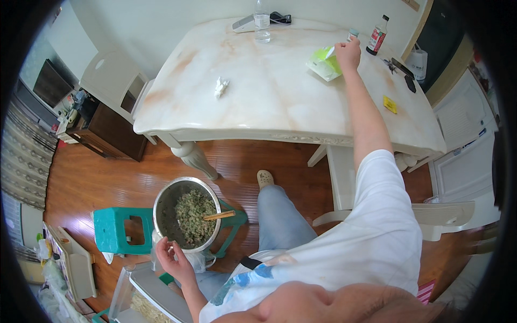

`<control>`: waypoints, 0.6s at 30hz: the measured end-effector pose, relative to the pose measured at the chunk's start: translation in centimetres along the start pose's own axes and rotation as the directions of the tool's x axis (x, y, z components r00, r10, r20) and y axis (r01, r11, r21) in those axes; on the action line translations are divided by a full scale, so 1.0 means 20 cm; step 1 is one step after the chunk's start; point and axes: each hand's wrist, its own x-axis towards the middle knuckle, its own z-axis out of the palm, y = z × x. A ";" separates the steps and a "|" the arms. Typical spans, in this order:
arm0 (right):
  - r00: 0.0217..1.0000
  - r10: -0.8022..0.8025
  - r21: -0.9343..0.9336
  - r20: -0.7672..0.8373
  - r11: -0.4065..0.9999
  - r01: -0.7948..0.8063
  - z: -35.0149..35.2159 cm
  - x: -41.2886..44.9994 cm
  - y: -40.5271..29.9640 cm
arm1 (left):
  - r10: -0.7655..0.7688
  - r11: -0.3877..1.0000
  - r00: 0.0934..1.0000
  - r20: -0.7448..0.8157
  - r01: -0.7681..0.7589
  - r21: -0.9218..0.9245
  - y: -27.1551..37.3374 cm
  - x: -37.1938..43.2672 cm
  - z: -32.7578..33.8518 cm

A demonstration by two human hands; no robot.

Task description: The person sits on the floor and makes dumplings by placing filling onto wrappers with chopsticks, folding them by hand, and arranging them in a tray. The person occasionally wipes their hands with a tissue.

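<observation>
My right hand (348, 53) reaches over the marble-topped table (250, 84), its fingers closed on the edge of a green and white tissue packet (325, 64). Just behind it stands a small jar (352, 34). My left hand (173, 258) is held, fingers partly curled and apart, near the lower rim of a large steel bowl (158, 202), with nothing seen in it. The bowl rests on a green plastic stool (234, 218) and holds a chopped green filling (196, 218). Wooden chopsticks (220, 215) lean out of the filling over the bowl's right rim.
On the table are a water bottle (262, 22), a dark sauce bottle (377, 36), crumpled tissue (221, 87), keys (389, 65) and a yellow sachet (389, 104). Another green stool (121, 230) stands left of the bowl. A lidded clear bin (133, 286) is below; a white chair (341, 181) is tucked by the table.
</observation>
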 end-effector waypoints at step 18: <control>0.995 0.074 0.777 0.074 0.621 -0.104 -0.25 0.05 -0.22 | 0.077 0.985 0.993 0.084 -0.063 -0.158 0.14 0.05 0.05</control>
